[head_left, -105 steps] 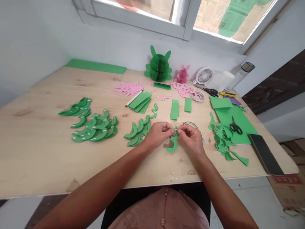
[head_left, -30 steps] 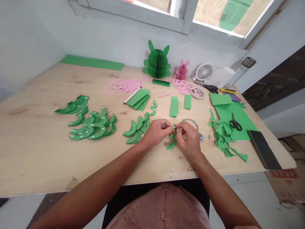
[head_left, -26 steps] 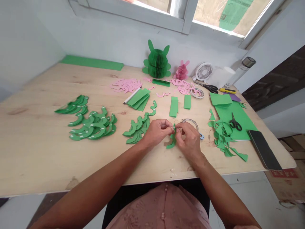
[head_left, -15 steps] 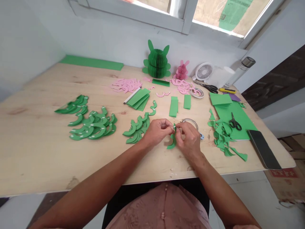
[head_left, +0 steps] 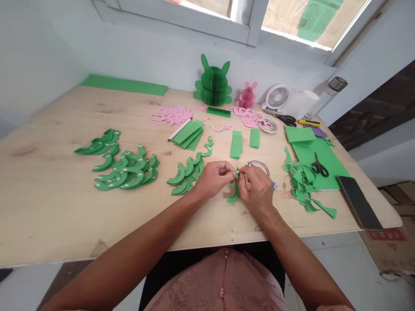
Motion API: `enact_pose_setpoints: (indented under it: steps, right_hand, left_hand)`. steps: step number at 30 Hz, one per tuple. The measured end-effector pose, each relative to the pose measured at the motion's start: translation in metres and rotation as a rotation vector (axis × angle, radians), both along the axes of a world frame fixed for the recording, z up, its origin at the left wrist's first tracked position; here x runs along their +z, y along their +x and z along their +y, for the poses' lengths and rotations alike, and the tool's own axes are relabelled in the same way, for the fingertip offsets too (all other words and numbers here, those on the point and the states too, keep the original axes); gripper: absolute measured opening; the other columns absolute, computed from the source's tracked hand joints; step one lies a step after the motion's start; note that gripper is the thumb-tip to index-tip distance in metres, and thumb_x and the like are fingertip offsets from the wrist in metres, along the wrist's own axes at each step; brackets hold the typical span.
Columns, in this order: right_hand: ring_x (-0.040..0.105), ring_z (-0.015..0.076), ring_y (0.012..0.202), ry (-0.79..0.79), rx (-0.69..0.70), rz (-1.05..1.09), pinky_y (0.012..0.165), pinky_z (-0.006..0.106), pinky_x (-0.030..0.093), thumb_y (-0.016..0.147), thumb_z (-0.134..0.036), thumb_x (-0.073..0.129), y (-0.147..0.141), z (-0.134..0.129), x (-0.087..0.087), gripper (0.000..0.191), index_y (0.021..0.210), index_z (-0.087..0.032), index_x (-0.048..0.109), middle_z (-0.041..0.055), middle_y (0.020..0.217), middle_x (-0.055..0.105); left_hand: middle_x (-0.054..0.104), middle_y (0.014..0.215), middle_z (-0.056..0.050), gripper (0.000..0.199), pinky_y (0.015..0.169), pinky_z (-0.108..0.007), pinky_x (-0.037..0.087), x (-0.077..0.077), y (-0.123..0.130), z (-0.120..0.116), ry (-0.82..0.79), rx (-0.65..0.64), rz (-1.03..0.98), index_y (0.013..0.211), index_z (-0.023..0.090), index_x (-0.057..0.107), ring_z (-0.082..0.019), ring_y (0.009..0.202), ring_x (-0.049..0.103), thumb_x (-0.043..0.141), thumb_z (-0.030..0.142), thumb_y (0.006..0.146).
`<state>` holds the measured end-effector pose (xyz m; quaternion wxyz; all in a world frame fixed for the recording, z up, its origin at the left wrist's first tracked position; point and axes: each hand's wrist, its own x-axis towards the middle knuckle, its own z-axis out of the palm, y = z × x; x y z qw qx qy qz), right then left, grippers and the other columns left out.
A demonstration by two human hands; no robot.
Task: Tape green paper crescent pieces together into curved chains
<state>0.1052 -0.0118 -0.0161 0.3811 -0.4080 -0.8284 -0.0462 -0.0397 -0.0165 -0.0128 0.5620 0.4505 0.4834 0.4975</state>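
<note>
Near the table's front middle, my left hand [head_left: 216, 178] pinches a curved green paper piece [head_left: 232, 195] at its upper end. My right hand [head_left: 257, 185] is closed at the same end, its fingertips at a small white patch on the paper. The lower curve of the piece hangs below the fingertips, partly hidden by my right hand. Behind my right hand lies a tape roll [head_left: 263, 165], partly covered, with a small blue item [head_left: 275, 185] beside it. A pile of curved green pieces [head_left: 184, 175] is just left of my left hand.
More green curved pieces [head_left: 136, 170] lie at left. Folded green papers [head_left: 191, 134], pink cutouts [head_left: 173, 115] and a green paper figure [head_left: 214, 86] are farther back. On the right are small scissors [head_left: 319, 166], green scraps [head_left: 301, 183] and a black phone [head_left: 358, 203].
</note>
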Motion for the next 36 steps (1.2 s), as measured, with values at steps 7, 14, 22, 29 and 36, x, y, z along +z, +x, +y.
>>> enact_pose_setpoints:
  steps: [7,14,22,29,36]
  right_hand:
    - [0.056,0.0177,0.068,-0.034,-0.032,0.029,0.065,0.03,0.042,0.081,-0.013,0.047,0.001,0.001,-0.002,0.014,0.081,-0.018,0.06,0.0047,0.071,0.064]
    - [0.053,0.0125,0.058,-0.452,-0.011,0.304,0.057,0.026,0.042,0.083,-0.025,0.048,0.004,0.002,0.003,0.016,0.082,-0.018,0.063,0.0026,0.074,0.064]
    - [0.048,0.01,0.052,-0.82,0.067,0.568,0.047,0.022,0.037,0.074,-0.028,0.057,0.004,0.007,0.002,0.01,0.072,-0.018,0.057,-0.0013,0.061,0.057]
    - [0.047,0.0099,0.053,-0.908,0.088,0.705,0.048,0.022,0.036,0.072,-0.027,0.059,0.005,0.011,0.0,0.011,0.068,-0.018,0.056,-0.0021,0.06,0.055]
    - [0.047,0.01,0.054,-0.928,0.101,0.724,0.049,0.022,0.036,0.072,-0.027,0.059,0.005,0.012,-0.001,0.01,0.067,-0.018,0.056,-0.0028,0.06,0.056]
  left_hand:
    - [0.064,0.06,0.001,0.002,0.059,-0.021,0.048,-0.001,-0.001,0.001,0.001,0.003,0.011,0.062,0.015,0.061,-0.01,0.058,0.059,0.062,0.015,0.061]
    - [0.066,0.061,-0.001,0.001,0.061,-0.022,0.05,0.001,0.0,0.0,-0.011,-0.016,-0.001,0.063,0.015,0.061,-0.012,0.061,0.062,0.06,0.015,0.062]
    - [0.065,0.062,-0.001,0.004,0.06,-0.022,0.048,0.002,-0.001,-0.001,-0.029,-0.057,-0.011,0.064,0.015,0.062,-0.012,0.06,0.061,0.063,0.019,0.065]
    - [0.067,0.065,-0.001,0.004,0.063,-0.023,0.048,0.005,0.0,-0.003,-0.024,-0.057,-0.001,0.068,0.015,0.064,-0.012,0.064,0.062,0.062,0.019,0.068]
    - [0.065,0.064,-0.001,0.006,0.059,-0.021,0.047,0.003,0.001,-0.003,-0.04,-0.069,-0.009,0.067,0.015,0.063,-0.011,0.062,0.06,0.064,0.02,0.067]
